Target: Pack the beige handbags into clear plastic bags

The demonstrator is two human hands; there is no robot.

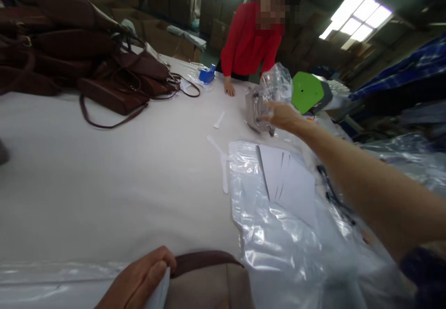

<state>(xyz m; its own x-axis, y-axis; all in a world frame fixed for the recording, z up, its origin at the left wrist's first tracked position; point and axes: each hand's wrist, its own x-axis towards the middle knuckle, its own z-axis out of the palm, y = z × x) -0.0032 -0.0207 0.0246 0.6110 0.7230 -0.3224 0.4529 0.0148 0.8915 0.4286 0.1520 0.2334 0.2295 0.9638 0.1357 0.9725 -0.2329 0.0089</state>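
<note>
My left hand (142,276), at the bottom, is closed at the end of a taupe handbag (205,285) with a dark brown strap or trim. A white sheet-like piece (162,290) shows under its thumb; the bag's lower part is cut off by the frame. Far to the right, my right arm reaches forward. My right hand (285,116) has fingers stretched out and apart against a small taupe bag (253,109), which is partly covered by clear plastic (277,83). Whether the fingers grip it is hard to see.
Dark brown handbags (111,95) are piled at the back left. A person in a red top (240,39) rests a hand on the white table (139,174). Clear plastic bags (258,220), a white card (289,179), a blue tape dispenser (207,74) and a green panel (306,93) lie about.
</note>
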